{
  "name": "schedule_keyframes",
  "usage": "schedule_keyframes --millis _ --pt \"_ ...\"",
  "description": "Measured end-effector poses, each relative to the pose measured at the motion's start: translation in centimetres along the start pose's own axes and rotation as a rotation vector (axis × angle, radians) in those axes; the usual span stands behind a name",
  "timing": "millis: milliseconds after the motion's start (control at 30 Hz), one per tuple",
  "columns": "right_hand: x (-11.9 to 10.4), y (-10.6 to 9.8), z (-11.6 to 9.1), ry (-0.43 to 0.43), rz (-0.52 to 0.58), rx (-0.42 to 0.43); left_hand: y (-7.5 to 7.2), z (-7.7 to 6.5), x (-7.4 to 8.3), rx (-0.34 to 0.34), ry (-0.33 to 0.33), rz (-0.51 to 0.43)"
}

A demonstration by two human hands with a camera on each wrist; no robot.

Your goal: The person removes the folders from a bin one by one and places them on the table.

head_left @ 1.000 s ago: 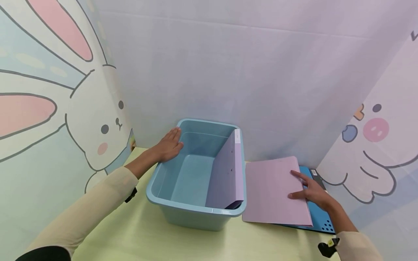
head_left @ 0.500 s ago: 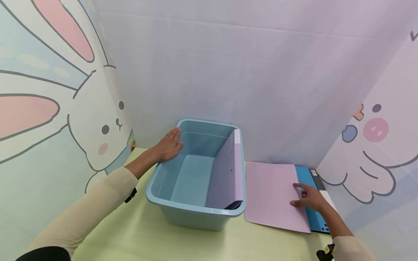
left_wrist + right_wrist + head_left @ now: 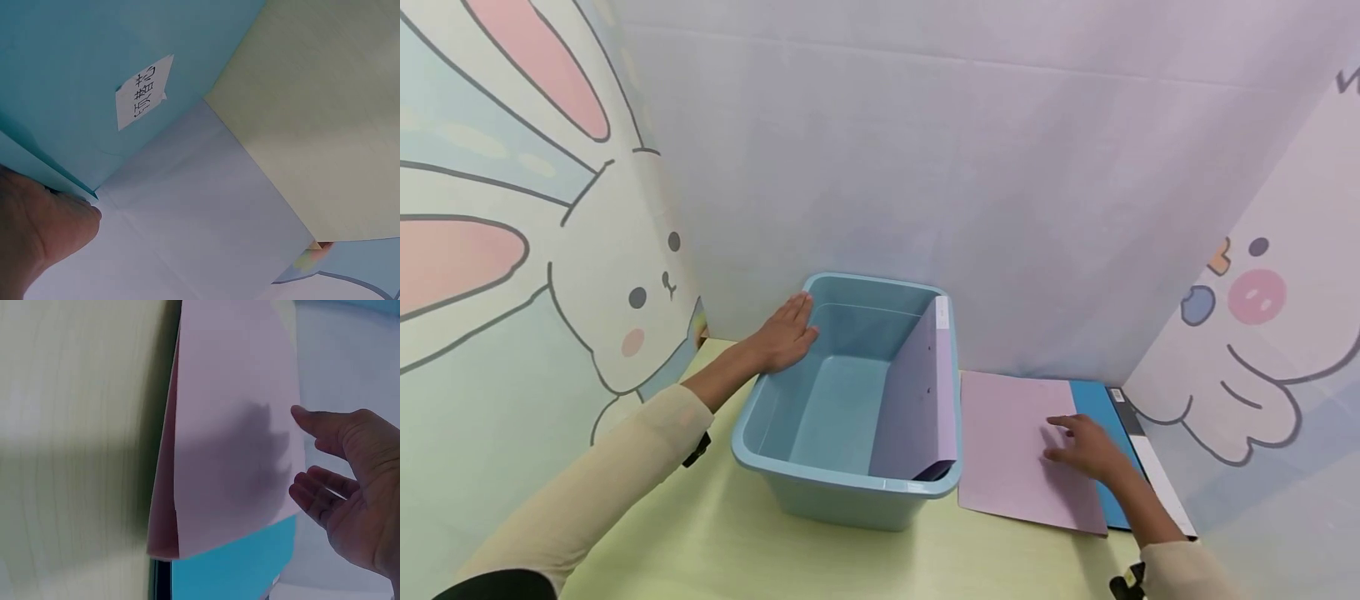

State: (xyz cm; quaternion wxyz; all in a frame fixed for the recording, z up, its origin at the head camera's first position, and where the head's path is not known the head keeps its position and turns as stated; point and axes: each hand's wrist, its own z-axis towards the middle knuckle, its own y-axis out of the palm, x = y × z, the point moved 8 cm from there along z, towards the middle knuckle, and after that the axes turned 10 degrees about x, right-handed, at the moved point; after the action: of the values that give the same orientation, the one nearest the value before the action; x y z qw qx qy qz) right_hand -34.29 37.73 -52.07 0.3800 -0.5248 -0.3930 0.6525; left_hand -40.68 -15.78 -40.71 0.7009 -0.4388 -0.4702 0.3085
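Observation:
My left hand (image 3: 784, 336) rests with straight fingers on the left rim of a light blue plastic bin (image 3: 850, 477). In the left wrist view, the hand (image 3: 53, 219) is beside the bin's rim, and a white label (image 3: 144, 92) with handwriting is stuck on the bin's outer wall. A lilac file folder (image 3: 910, 404) stands on edge against the bin's right inner side. Right of the bin a pink folder (image 3: 1000, 450) lies flat, overlapping a blue folder (image 3: 1093, 404). My right hand (image 3: 1086, 448) hovers over the pink folder's right part, fingers loosely bent and holding nothing; its shadow falls on the cover.
A black-and-white item (image 3: 1153, 475) shows from under the blue folder's right edge. The pale yellow-green tabletop (image 3: 1000, 558) runs up to a plain lilac backdrop (image 3: 925, 167). Cartoon-printed panels (image 3: 617, 333) stand at both sides.
The pink folder has settled straighter, and the blue one has slid left, uncovering more of the item below. My right hand has come off the folder's edge, leftward. My left hand stays put.

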Motion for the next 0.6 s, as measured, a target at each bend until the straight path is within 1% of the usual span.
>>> schedule_keyframes --millis 67,133,300,433,600 --pt "-2.1 0.9 0.2 -0.047 0.016 -0.01 0.0 0.0 -0.1 0.001 -0.001 0.005" --pt "-4.0 2.0 0.4 -0.079 0.028 -0.04 -0.1 0.0 -0.1 0.004 0.0 0.001" --pt "-8.0 5.3 0.9 -0.15 0.044 -0.145 -0.1 0.0 0.0 0.01 0.005 -0.008" --pt "-10.0 7.4 1.3 -0.174 0.054 -0.206 -0.1 0.0 0.0 0.008 0.002 -0.005" --pt "-10.5 9.4 1.4 -0.148 0.015 -0.255 0.0 -0.2 0.2 0.005 0.0 -0.021"
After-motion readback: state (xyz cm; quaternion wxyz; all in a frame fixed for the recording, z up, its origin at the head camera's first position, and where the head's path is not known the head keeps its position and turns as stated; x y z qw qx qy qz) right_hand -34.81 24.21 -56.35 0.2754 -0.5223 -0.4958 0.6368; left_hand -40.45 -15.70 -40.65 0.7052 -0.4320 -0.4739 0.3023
